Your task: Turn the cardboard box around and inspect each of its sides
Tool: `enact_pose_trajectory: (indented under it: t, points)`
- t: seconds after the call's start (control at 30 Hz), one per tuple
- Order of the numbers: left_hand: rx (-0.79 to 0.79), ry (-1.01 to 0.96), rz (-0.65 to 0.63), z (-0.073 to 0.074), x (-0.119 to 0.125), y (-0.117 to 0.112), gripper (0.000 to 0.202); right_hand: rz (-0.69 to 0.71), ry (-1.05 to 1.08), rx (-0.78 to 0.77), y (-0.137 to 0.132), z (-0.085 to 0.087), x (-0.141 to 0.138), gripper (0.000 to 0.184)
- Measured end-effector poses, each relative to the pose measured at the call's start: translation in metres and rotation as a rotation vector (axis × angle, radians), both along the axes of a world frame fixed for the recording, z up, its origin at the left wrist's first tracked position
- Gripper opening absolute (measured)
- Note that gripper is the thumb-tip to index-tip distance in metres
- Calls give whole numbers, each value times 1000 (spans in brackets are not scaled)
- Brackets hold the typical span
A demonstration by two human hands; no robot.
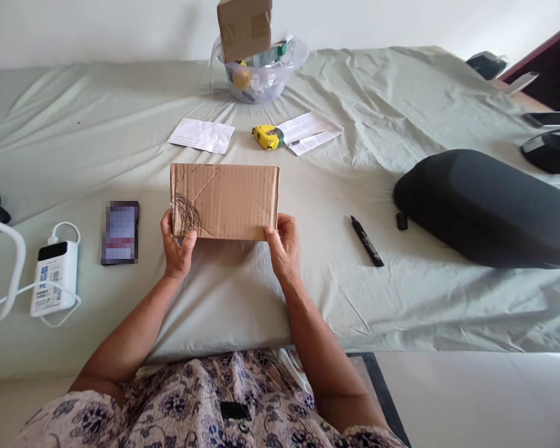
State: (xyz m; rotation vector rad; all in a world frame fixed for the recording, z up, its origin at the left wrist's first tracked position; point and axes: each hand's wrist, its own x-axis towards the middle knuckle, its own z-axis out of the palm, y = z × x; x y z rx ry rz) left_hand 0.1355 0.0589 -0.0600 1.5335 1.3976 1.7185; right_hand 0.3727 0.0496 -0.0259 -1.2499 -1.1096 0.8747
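Note:
A flat brown cardboard piece (226,199) with a dark scribble at its lower left corner lies on the pale green sheet (98,124) in front of me. My left hand (177,246) pinches its lower left corner, thumb on top. My right hand (284,244) grips its lower right corner the same way. Both hands are closed on the cardboard's near edge.
A black marker (366,241) lies to the right, beside a large black case (490,205). A phone (120,232) and a white power bank (55,277) with cable lie left. Behind are a yellow tape measure (267,137), papers with a pen (310,132), a folded paper (201,135) and a clear bowl (261,74) holding cardboard.

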Motion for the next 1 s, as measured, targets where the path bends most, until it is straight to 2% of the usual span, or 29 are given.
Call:
enact_pose_trajectory:
  t: [0.27, 0.4, 0.47, 0.6, 0.8, 0.9, 1.0]
  points:
    - [-7, -29, -70, 4, -17, 7, 84, 57, -70, 55, -1, 1, 3, 62]
    - [26, -23, -194, 5, -17, 8, 85, -37, -61, 105, 4, 5, 13, 68]
    - [34, 0, -216, 4, -15, 8, 84, -61, -78, 120, 6, 8, 18, 70]
    - [67, 104, -148, -2, -12, 8, 72, -31, -110, 104, 6, 11, 25, 70]
    - [76, 172, -78, -6, -10, 9, 59, -14, -39, 19, 4, 7, 22, 75]
    - [41, 192, -61, -6, -8, 7, 56, -52, -76, 15, 3, 9, 20, 70]
    - [19, 210, -69, -6, -4, 4, 53, -156, -131, 56, 3, 12, 17, 62]
